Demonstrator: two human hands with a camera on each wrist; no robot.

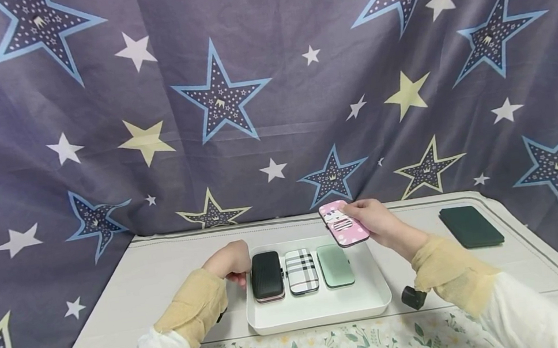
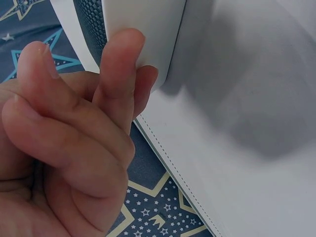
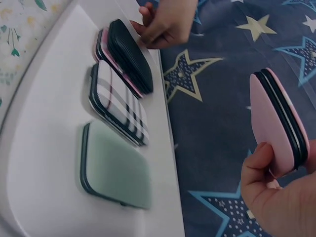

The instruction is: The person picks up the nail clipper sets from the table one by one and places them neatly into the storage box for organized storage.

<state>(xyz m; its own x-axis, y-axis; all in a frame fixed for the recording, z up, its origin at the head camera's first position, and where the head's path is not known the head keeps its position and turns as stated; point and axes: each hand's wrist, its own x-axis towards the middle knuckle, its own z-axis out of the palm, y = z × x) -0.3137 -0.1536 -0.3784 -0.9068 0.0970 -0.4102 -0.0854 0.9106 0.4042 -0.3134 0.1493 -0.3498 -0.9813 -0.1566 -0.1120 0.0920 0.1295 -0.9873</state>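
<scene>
Star-print backdrop, white tray [image 1: 322, 311] holding black case [image 1: 266, 276], plaid case [image 1: 301, 271], green case [image 1: 335, 265], right hand [image 1: 380, 221] fingers gripping pink case [image 1: 343, 223], left hand [image 1: 228, 259] curled at tray edge

Pink case [image 1: 344, 223] in right grip [image 1: 376, 221] above white tray [image 1: 322, 311] of 3 cases.

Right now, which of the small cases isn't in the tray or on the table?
The pink case, held in the right hand above the tray's far edge. The black, plaid and green ones lie in the tray.

Glossy pink case [image 1: 344, 223], textured black case [image 1: 266, 276] — seemingly plastic tray [image 1: 322, 310]
</scene>
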